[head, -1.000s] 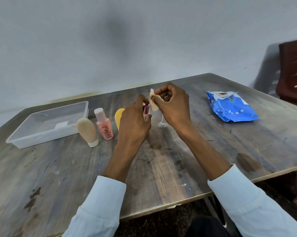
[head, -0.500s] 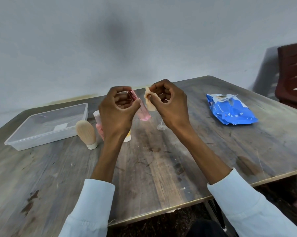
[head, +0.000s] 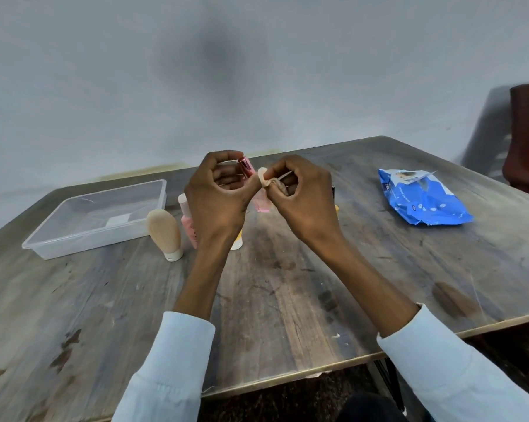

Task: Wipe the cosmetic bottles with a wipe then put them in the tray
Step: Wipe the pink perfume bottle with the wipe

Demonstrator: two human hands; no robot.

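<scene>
left grip round pink bottle

both forearms raised over the table in pale sleeves, left hand curled round a small pink bottle, right hand pinching a scrunched wipe at its fingertips, hands nearly touching

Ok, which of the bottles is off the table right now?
The slim pink bottle with the shiny rose cap, gripped in the left hand. The beige bottle and the pink squeeze bottle stand on the table.
</scene>
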